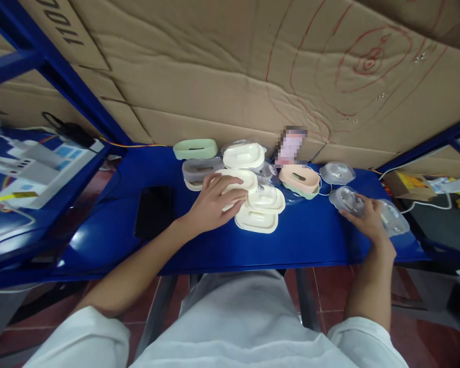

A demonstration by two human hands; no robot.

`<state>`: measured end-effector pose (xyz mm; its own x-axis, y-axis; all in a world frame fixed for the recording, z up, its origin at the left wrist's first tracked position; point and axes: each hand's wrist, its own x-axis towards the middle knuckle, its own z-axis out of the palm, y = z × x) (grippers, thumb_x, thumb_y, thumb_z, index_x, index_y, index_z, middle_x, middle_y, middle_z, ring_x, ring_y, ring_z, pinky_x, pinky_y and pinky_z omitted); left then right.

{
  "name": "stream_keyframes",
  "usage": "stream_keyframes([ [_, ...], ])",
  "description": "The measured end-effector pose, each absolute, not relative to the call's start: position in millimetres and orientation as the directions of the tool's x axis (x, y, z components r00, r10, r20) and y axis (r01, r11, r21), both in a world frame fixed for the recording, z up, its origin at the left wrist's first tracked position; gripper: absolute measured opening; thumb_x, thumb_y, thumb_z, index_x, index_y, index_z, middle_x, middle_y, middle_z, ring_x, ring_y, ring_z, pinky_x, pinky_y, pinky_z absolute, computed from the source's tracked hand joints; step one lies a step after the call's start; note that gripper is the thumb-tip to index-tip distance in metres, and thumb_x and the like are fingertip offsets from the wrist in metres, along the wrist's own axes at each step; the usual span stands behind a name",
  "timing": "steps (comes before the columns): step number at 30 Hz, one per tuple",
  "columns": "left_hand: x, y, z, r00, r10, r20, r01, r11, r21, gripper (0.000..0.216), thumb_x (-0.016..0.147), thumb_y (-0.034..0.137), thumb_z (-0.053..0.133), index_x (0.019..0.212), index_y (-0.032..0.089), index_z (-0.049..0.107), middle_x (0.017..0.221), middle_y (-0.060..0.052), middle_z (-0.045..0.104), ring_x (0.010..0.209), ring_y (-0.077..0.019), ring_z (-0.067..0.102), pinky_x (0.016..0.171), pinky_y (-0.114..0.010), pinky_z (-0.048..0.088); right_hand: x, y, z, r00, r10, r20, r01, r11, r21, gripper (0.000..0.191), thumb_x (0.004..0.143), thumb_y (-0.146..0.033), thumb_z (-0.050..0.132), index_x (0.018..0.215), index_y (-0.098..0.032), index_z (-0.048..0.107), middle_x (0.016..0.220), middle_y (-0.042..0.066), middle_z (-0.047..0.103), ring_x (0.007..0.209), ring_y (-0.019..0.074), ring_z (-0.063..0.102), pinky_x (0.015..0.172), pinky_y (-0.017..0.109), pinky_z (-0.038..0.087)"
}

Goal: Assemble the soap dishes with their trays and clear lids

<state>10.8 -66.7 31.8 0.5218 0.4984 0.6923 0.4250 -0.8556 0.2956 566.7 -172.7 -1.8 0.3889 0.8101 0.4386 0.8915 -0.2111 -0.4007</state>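
My left hand (pixel 214 200) lies curled over a cream plastic lid (pixel 240 180) in a pile of cream lids (pixel 261 205) at the middle of the blue table (pixel 314 235). My right hand (pixel 365 219) rests on a clear plastic cover (pixel 345 199) at the table's right end, its fingers bent over the cover's near edge. Another clear cover (pixel 395 217) sits just right of that hand, and a third one (pixel 337 173) lies farther back.
A green lid (pixel 195 148), a grey container (pixel 200 169) and a pink lid (pixel 299 176) lie behind the pile. A black phone (pixel 153 210) lies at the table's left. Cardboard sheets (pixel 230 66) wall the back. A white device (pixel 42 168) sits on the left bench.
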Motion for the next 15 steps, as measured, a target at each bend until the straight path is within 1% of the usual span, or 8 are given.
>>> stream_keyframes([
  [1,13.2,-70.6,32.8,0.51,0.484,0.711,0.396,-0.866,0.305,0.02,0.104,0.027,0.067,0.121,0.031,0.076,0.134,-0.008,0.075,0.119,-0.0294,0.072,0.113,-0.055,0.048,561.5,-174.7,-5.5,0.393,0.796,0.46,0.886,-0.195,-0.421,0.084,0.056,-0.088,0.088,0.113,-0.028,0.074,0.119,0.022,0.061,0.119,0.0436,0.06,0.101,0.063,0.05],
  [4,20.6,-82.4,34.8,0.51,0.462,0.726,0.302,-0.886,0.352,0.031,0.104,0.023,0.067,0.134,0.03,0.07,0.134,-0.01,0.074,0.122,-0.0284,0.073,0.107,-0.049,0.057,538.4,-181.7,-13.6,0.418,0.723,0.549,0.871,-0.149,-0.467,0.077,0.075,-0.088,0.077,0.121,-0.026,0.074,0.12,0.019,0.062,0.123,0.0423,0.06,0.11,0.063,0.048],
  [5,23.1,-85.9,35.0,0.527,0.457,0.717,0.263,-0.889,0.374,0.037,0.104,0.023,0.067,0.141,0.029,0.066,0.136,-0.012,0.072,0.126,-0.0288,0.072,0.108,-0.048,0.058,527.8,-183.9,-14.9,0.426,0.697,0.577,0.867,-0.134,-0.48,0.074,0.08,-0.084,0.075,0.126,-0.026,0.073,0.123,0.019,0.062,0.126,0.0424,0.059,0.112,0.064,0.047],
  [7,27.7,-91.8,34.6,0.566,0.45,0.691,0.183,-0.886,0.427,0.051,0.105,0.023,0.068,0.154,0.029,0.056,0.144,-0.015,0.068,0.137,-0.0309,0.067,0.111,-0.049,0.06,501.8,-186.7,-14.1,0.425,0.658,0.622,0.859,-0.076,-0.506,0.067,0.086,-0.074,0.075,0.135,-0.028,0.07,0.13,0.018,0.061,0.132,0.0427,0.057,0.115,0.066,0.047],
  [10,33.5,-97.2,31.3,0.578,0.469,0.668,0.07,-0.844,0.532,0.069,0.103,0.025,0.073,0.165,0.034,0.042,0.162,-0.018,0.054,0.145,-0.0346,0.061,0.102,-0.049,0.067,452.3,-184.4,-3.4,0.364,0.653,0.664,0.845,0.068,-0.53,0.06,0.09,-0.061,0.078,0.14,-0.03,0.068,0.134,0.017,0.06,0.134,0.0408,0.057,0.115,0.065,0.048],
  [12,36.5,-99.1,27.2,0.57,0.511,0.644,-0.004,-0.781,0.624,0.082,0.101,0.029,0.078,0.169,0.039,0.034,0.172,-0.019,0.041,0.143,-0.0354,0.063,0.097,-0.049,0.07,414.0,-179.3,8.2,0.308,0.67,0.676,0.835,0.15,-0.529,0.062,0.09,-0.06,0.079,0.141,-0.028,0.067,0.134,0.015,0.058,0.133,0.0391,0.058,0.114,0.066,0.05],
  [14,38.1,-99.6,22.5,0.575,0.555,0.602,-0.08,-0.694,0.716,0.099,0.096,0.038,0.085,0.173,0.043,0.024,0.179,-0.02,0.028,0.138,-0.0356,0.067,0.099,-0.051,0.069,373.3,-173.1,19.7,0.227,0.702,0.675,0.818,0.239,-0.524,0.064,0.091,-0.063,0.077,0.143,-0.028,0.065,0.134,0.014,0.056,0.132,0.0382,0.059,0.113,0.065,0.052],
  [15,38.1,-99.2,20.2,0.578,0.571,0.582,-0.11,-0.653,0.75,0.108,0.093,0.043,0.088,0.174,0.045,0.017,0.181,-0.02,0.024,0.139,-0.0365,0.066,0.102,-0.053,0.068,353.1,-169.5,24.6,0.157,0.725,0.671,0.803,0.302,-0.514,0.065,0.091,-0.065,0.077,0.144,-0.03,0.063,0.134,0.014,0.056,0.132,0.0381,0.059,0.113,0.064,0.053],
])
